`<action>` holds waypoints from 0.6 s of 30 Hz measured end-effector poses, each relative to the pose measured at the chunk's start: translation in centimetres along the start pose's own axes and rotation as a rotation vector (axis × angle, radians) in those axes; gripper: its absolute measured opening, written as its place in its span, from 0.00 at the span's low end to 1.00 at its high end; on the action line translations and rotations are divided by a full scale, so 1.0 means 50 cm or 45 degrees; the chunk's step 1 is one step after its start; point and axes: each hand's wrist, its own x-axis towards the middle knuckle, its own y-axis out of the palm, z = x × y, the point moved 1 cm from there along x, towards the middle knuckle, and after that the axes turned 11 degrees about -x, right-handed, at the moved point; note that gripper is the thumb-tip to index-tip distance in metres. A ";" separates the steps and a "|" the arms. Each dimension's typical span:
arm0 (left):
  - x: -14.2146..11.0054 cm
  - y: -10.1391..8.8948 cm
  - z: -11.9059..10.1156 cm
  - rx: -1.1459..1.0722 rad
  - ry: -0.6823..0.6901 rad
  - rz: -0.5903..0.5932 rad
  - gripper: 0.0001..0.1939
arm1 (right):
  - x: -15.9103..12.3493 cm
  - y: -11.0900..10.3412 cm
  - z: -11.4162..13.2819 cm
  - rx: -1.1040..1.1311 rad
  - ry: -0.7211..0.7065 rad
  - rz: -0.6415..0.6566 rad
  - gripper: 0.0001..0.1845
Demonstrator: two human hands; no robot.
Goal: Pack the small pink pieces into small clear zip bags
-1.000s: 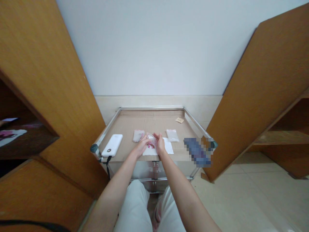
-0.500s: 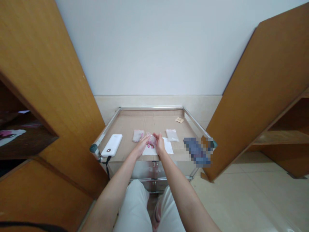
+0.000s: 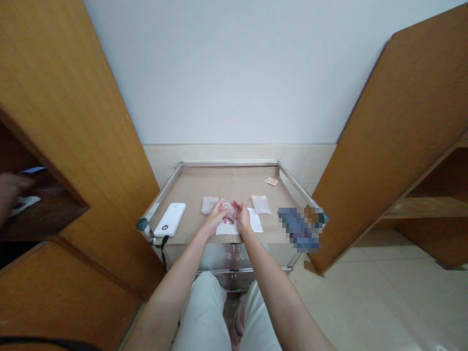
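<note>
A small clear plastic bag (image 3: 229, 210) is between my two hands over a sheet of white paper (image 3: 256, 222). My left hand (image 3: 214, 222) is closed on the bag's left side. My right hand (image 3: 243, 218) grips its right side, the fingers slightly bent. Small pink and dark pieces, like beads, (image 3: 228, 221) show at the bag's lower part; whether they lie inside it or on the paper is hard to tell. Left of my hands lies a clear packet with pinkish contents (image 3: 208, 204). A stack of clear bags (image 3: 261, 204) rests to the right.
A white power bank (image 3: 171, 219) with a black cable lies on the left of the metal-railed cart top (image 3: 226, 183). A small tan card (image 3: 271, 181) is at the back right, a blurred-out blue item (image 3: 298, 229) at the right edge. Another person's hand (image 3: 12, 192) shows in the left cabinet.
My hands stay nearly in place, with the bag shifting and crumpling slightly between them. At the far left, another person's hand has come into the cabinet opening.
</note>
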 end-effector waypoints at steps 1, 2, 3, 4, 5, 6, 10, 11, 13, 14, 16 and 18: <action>0.000 0.000 0.000 0.011 -0.002 0.003 0.17 | 0.001 -0.001 0.000 0.002 -0.004 0.002 0.21; 0.001 0.000 0.000 0.023 -0.003 0.014 0.16 | 0.001 -0.001 -0.001 0.006 -0.006 0.005 0.22; 0.001 0.000 0.000 0.034 -0.002 0.030 0.16 | 0.002 -0.001 -0.001 0.012 -0.011 0.008 0.22; 0.002 -0.001 0.000 0.043 0.002 0.047 0.15 | 0.003 -0.001 -0.002 0.017 -0.017 0.012 0.22; 0.002 -0.002 0.001 0.050 0.007 0.060 0.15 | 0.003 -0.002 -0.002 0.020 -0.026 0.016 0.22; 0.002 -0.003 0.002 0.055 0.009 0.065 0.15 | 0.004 -0.002 -0.003 0.019 -0.037 0.019 0.21; 0.005 -0.008 0.004 0.072 0.004 0.034 0.16 | 0.004 -0.003 -0.005 0.000 -0.066 0.021 0.21; 0.006 -0.009 0.004 0.071 0.006 0.026 0.16 | 0.004 -0.003 -0.005 -0.004 -0.067 0.019 0.21; 0.009 -0.011 0.004 0.064 0.015 0.022 0.16 | 0.003 -0.003 -0.005 -0.007 -0.066 0.014 0.21; 0.010 -0.011 0.004 0.061 0.019 0.024 0.16 | 0.003 -0.004 -0.005 -0.009 -0.064 0.012 0.21; 0.011 -0.010 0.002 0.054 0.024 0.027 0.15 | 0.001 -0.004 -0.004 -0.020 -0.063 0.009 0.21; 0.009 -0.008 -0.004 0.032 0.029 0.030 0.14 | -0.001 -0.004 -0.003 -0.037 -0.077 0.003 0.21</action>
